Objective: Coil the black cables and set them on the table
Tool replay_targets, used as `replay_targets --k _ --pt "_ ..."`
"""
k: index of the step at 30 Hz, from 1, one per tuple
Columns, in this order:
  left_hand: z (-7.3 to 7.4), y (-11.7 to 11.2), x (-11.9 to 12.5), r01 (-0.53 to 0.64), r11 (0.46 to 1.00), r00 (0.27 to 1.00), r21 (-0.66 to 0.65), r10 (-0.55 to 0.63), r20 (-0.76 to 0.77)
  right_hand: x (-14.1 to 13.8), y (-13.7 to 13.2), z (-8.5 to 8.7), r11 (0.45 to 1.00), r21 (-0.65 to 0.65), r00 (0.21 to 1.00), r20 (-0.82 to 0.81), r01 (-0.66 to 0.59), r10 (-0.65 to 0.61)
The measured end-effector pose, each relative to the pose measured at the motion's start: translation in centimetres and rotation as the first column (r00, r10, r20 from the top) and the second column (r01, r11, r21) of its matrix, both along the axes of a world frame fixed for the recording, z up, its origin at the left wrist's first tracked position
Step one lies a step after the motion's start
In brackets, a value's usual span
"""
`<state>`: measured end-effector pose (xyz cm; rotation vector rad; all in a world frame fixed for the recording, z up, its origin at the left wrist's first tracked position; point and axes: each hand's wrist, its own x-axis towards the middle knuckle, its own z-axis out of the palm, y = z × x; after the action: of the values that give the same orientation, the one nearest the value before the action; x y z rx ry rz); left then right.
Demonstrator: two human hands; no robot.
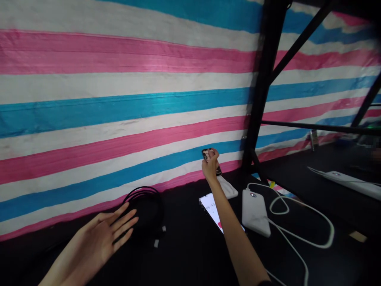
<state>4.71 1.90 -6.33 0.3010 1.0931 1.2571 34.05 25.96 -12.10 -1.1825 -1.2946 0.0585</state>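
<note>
My right hand (210,164) reaches far forward to the striped tarp wall and is closed round a small dark phone (206,154), held above a white flat device (228,186). My left hand (101,235) hovers open with fingers spread, palm up, just left of a coil of black cable (145,206) on the black table. Under my right forearm lies a lit smartphone (210,208) with a white screen. A white power bank (255,212) sits to its right.
A white cable (300,222) loops from the power bank across the black table (184,254). A black metal frame post (262,91) stands behind it. A white power strip (351,182) lies at the far right. The pink, blue and white striped tarp (119,99) closes the back.
</note>
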Motion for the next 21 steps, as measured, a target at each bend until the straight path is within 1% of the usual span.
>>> replay_targets --k 2,3,7,10,15,18,21 --pt "-0.4 0.4 -0.1 -0.050 0.998 0.999 -0.035 0.049 -0.016 0.4 0.5 -0.5 0.999 -0.034 1.000 -0.006 0.007 -0.007" --pt "-0.7 0.6 -0.2 -0.057 0.998 0.998 -0.040 0.056 -0.018 0.4 0.7 -0.7 0.999 -0.052 1.000 -0.005 0.004 -0.004" --pt "-1.2 0.9 -0.4 -0.016 0.999 1.000 -0.045 0.016 0.010 0.5 1.0 -1.0 0.995 -0.101 1.000 0.031 0.004 0.000" --pt "-1.2 0.8 -0.4 -0.026 0.996 0.999 -0.088 0.030 0.035 0.6 1.2 -1.1 0.991 -0.134 0.999 0.047 0.006 0.000" --pt "-1.2 1.0 -0.5 -0.036 0.996 0.999 -0.085 0.038 0.030 1.2 1.7 -1.5 0.985 -0.175 0.997 0.073 -0.011 0.024" --pt "-1.3 1.3 -0.2 -0.040 0.995 0.999 -0.094 0.043 0.029 1.5 1.7 -1.7 0.981 -0.194 0.997 0.060 -0.027 0.040" --pt "-1.2 1.3 0.2 -0.036 0.995 0.999 -0.090 0.038 0.022 1.6 1.3 -1.4 0.982 -0.182 0.998 0.030 -0.044 0.050"
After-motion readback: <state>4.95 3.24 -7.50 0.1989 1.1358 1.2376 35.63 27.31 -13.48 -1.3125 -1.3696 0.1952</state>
